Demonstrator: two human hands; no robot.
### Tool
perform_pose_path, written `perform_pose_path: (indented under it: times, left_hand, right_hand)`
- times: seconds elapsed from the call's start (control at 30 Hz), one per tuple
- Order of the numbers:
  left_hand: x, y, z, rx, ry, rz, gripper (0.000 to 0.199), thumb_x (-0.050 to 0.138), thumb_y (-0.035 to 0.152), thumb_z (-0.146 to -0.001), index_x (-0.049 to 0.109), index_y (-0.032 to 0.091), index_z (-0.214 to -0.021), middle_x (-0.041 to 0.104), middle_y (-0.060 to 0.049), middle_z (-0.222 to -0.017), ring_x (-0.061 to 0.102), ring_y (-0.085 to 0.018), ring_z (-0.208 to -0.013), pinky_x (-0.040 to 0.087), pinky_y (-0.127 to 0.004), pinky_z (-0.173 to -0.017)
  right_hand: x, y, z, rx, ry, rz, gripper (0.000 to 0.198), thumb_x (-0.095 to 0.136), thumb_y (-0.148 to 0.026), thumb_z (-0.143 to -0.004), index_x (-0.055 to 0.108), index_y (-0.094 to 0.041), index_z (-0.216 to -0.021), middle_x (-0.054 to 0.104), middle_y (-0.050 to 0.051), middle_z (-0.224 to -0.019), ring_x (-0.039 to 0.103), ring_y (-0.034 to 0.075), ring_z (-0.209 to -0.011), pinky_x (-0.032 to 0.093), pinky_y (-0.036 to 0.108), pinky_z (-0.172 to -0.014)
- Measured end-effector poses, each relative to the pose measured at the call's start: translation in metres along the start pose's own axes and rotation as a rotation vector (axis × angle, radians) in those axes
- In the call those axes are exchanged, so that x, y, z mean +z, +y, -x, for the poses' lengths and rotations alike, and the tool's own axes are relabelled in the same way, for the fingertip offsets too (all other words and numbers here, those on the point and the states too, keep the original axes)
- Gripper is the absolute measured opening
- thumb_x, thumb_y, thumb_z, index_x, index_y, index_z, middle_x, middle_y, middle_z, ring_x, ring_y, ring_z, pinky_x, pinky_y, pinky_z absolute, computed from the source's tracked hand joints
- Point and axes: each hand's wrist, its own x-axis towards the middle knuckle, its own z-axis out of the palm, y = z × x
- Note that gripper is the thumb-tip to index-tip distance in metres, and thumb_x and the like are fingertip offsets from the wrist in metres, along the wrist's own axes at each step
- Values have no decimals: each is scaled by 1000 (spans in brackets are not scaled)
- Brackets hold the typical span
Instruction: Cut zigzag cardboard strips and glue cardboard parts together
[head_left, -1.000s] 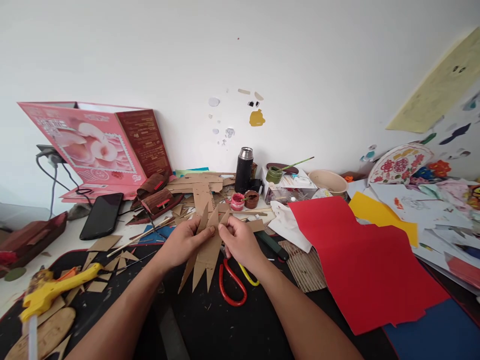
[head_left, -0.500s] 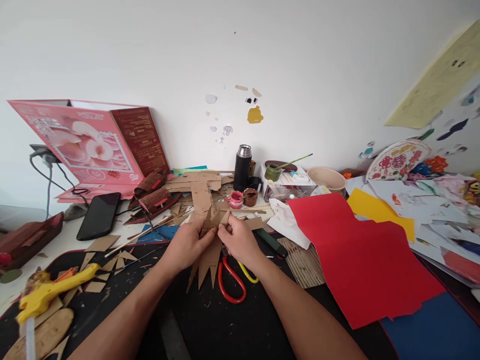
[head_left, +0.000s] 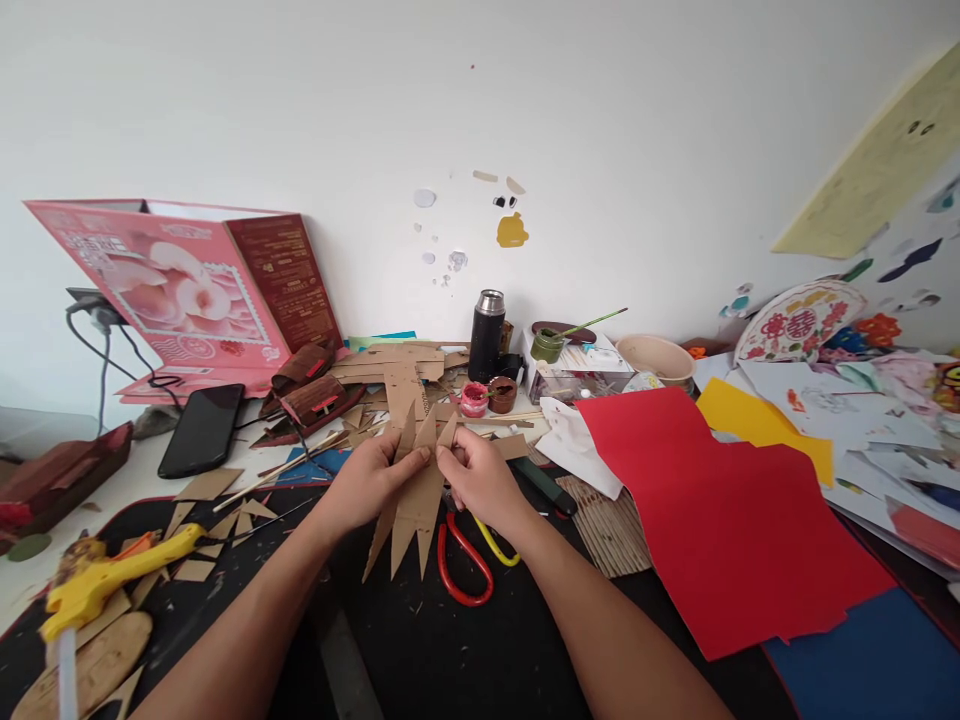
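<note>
Between my two hands is a brown cardboard cutout (head_left: 417, 505) with long pointed spikes at its top and bottom. My left hand (head_left: 373, 482) pinches its left side, thumb lying across the front. On the right edge, my right hand (head_left: 478, 478) grips it with thumb and bent fingers. Both thumbs nearly meet at the middle of the piece. Just below my right hand lie scissors (head_left: 466, 575) with one red and one yellow handle; their blades are mostly hidden. A dark flat strip like a ruler (head_left: 343, 645) rests on the black mat beneath my left forearm.
A yellow glue gun (head_left: 120, 580) and cardboard scraps (head_left: 206, 485) lie at left, near a black phone (head_left: 201, 430). Paint jars (head_left: 473, 399) and a black flask (head_left: 487, 335) stand at the back. Red card (head_left: 720, 510) covers the right side, beside corrugated cardboard (head_left: 606, 528).
The cardboard piece has tilted so its upper spikes now show clearly above my thumbs. My hands have shifted slightly and still hold it.
</note>
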Motion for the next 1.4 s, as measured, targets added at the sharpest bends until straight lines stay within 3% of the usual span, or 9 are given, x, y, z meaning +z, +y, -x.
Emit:
perform_pose_path:
  times: [0.5,0.9,1.17,1.3,1.4]
  left_hand:
    - [-1,1,0,1,7,-52,62,75,72,-80,78,17,-108,84,-12,-108,77,-35,-89,62,-38,-72]
    - [-2,0,0,45,-13,-70,59,74,70,-84,79,18,-112,83,-8,-92,76,-34,-87,62,-38,-75]
    - [-1,-3,1,64,-19,-81,58,71,68,-88,79,18,-114,84,-9,-109,75,-32,-88,61,-37,-76]
    - [3,-1,1,122,25,-200,52,63,64,-92,78,18,-112,84,-10,-110,76,-33,-92,60,-39,-83]
    - [9,4,2,153,128,-420,46,58,58,-92,78,18,-104,83,-10,-95,74,-34,-87,58,-42,-86]
  right_hand:
    - [1,1,0,10,-1,35,18,56,-29,-104,57,-24,-86,49,-8,-57,52,12,-39,36,24,-44]
    - [1,0,0,-5,-5,62,16,59,-26,-101,58,-23,-86,49,-9,-57,50,11,-40,32,24,-44]
    - [1,1,0,19,-27,4,12,57,-26,-101,58,-23,-90,50,-9,-59,49,11,-37,34,23,-42]
    - [1,4,-2,0,7,74,13,59,-27,-100,57,-23,-88,51,-8,-60,50,12,-44,33,24,-46]
    - [3,9,-5,-17,79,207,16,64,-23,-95,56,-22,-81,51,-6,-62,49,12,-51,30,24,-50]
